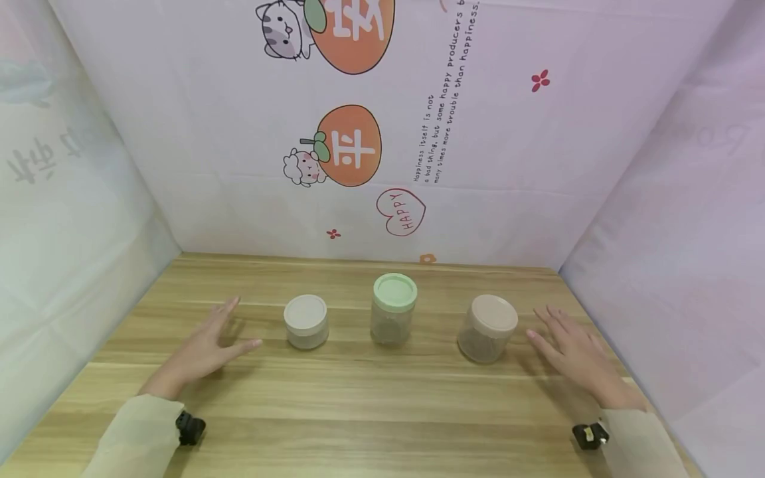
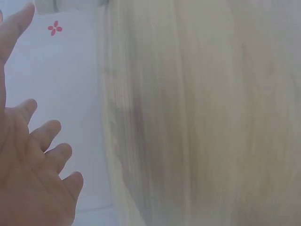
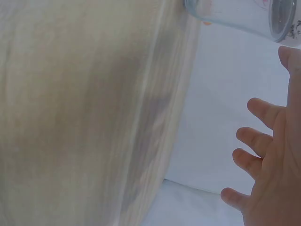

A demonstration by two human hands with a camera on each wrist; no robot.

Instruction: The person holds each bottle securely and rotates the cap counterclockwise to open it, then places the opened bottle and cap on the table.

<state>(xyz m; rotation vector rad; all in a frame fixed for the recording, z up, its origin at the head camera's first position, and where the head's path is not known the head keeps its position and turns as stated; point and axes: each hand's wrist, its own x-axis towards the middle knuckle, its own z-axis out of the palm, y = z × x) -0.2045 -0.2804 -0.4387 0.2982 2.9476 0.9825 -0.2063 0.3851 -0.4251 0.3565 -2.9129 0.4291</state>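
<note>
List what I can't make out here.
Inside of green-lidded jar: head view, obscured by cloudy walls.
Rest of left hand: left wrist view, past left and bottom edges.
Rest of right hand: right wrist view, past right and bottom edges.
Top of upper orange drawing: head view, past top edge.

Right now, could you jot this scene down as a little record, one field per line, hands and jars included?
Left hand: fingers spread, beside the white-lid jar, not touching it
Right hand: fingers spread, beside the beige-lid jar, not touching it
Middle: green-lid jar
Shortest: white-lid jar
Closed: all three jars
Contents: cannot tell
Surface: wooden table
Behind: printed cloth
</note>
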